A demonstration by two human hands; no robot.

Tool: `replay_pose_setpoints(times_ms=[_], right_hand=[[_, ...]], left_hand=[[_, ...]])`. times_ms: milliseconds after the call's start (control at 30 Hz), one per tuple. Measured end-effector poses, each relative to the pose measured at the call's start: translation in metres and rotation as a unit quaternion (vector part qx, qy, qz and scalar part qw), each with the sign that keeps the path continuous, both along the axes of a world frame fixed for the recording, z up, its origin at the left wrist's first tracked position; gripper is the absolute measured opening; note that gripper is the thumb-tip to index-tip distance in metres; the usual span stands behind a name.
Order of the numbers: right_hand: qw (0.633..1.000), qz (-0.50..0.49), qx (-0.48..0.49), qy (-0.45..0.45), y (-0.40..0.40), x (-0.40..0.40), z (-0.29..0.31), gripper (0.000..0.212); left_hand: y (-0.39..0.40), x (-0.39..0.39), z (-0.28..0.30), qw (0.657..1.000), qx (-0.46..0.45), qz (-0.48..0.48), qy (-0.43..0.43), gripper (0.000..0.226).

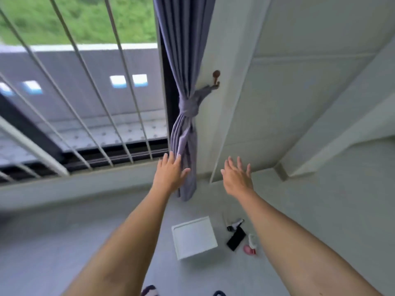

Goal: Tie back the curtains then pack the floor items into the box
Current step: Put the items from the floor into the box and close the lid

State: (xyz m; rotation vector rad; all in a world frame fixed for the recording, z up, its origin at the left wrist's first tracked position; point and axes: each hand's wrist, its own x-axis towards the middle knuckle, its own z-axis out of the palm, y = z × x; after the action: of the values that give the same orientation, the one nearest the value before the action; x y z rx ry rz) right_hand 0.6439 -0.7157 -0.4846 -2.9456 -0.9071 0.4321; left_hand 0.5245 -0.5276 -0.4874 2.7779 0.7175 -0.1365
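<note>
Curtain (186, 116) is bunched and tied to the hook (216, 79); my left hand (170, 175) brushes its tail, right hand (236, 178) beside it, both grips released. Box (193, 237) waits on the floor, items (236, 238) just beside. A tug here could slip the tie off.
</note>
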Motion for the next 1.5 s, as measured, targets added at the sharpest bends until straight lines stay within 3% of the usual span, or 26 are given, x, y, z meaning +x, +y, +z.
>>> replay_pose_setpoints(times_ms=[233, 467, 733, 900, 1100, 1233, 1333, 1500], right_hand=[[0.996, 0.035, -0.049, 0.07, -0.037, 0.013, -0.133, 0.071], [0.992, 0.093, -0.059, 0.064, -0.06, 0.015, -0.329, 0.074], [0.988, 0.093, 0.017, 0.12, -0.076, 0.003, -0.589, 0.075], [0.974, 0.041, 0.139, 0.177, -0.083, -0.005, -0.702, 0.077], [0.95, 0.0, 0.277, 0.145, -0.09, -0.01, -0.746, 0.059], [0.949, -0.016, 0.295, 0.114, -0.087, -0.011, -0.753, 0.052], [0.948, -0.005, 0.296, 0.113, -0.087, -0.012, -0.751, 0.052], [0.921, -0.007, 0.376, 0.1, -0.087, -0.025, -0.719, 0.052]], left_hand=[[-0.035, -0.036, -0.12, 0.996, -0.016, 0.066, 0.052, 0.073], [-0.062, -0.043, -0.322, 0.994, -0.021, 0.094, 0.059, 0.079], [-0.091, -0.085, -0.594, 0.988, -0.024, 0.127, 0.087, 0.083], [-0.095, -0.093, -0.705, 0.974, -0.101, 0.202, -0.004, 0.082], [-0.098, -0.096, -0.745, 0.935, -0.164, 0.249, -0.19, 0.067], [-0.096, -0.097, -0.749, 0.926, -0.154, 0.269, -0.213, 0.052], [-0.094, -0.096, -0.75, 0.926, -0.147, 0.265, -0.224, 0.05], [-0.091, -0.097, -0.726, 0.913, -0.141, 0.273, -0.27, 0.051]])
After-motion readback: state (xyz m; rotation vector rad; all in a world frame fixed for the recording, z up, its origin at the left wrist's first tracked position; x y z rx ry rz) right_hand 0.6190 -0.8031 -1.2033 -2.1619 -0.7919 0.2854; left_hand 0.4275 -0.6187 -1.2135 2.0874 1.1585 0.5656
